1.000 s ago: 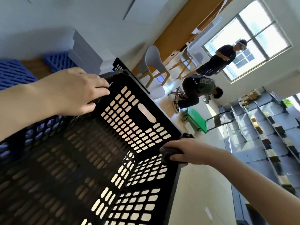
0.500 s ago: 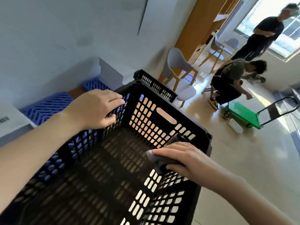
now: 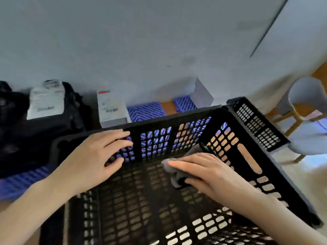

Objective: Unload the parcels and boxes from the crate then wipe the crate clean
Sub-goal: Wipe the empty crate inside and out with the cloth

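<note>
Update from where I'm standing: the black slotted crate (image 3: 177, 124) is right in front of the person, open side up, with both arms reaching into it. The left hand (image 3: 99, 152) has its fingers curled over the far wall, fingertips poking into the slots, so it's got a proper grip on that side. The right hand (image 3: 208, 172) is down in the inside corner. Its fingers lie fairly flat on top of a grey cloth (image 3: 174, 175) and the thumb is tucked underneath, so the cloth is bunched and pinched in the hand against the crate's wall.

Outside the crate, just past the far wall on the left, there's a black parcel (image 3: 70, 121) with a white label (image 3: 46, 103) on it, and a white box (image 3: 111, 108) with a barcode sticker right beside it. Both sit near some blue grid panels (image 3: 146, 111). A second crate (image 3: 256, 124) is touching the first one's far right corner, and a grey chair (image 3: 307, 106) stands off to the right. It's all pretty blurry, so I can't read the labels.
</note>
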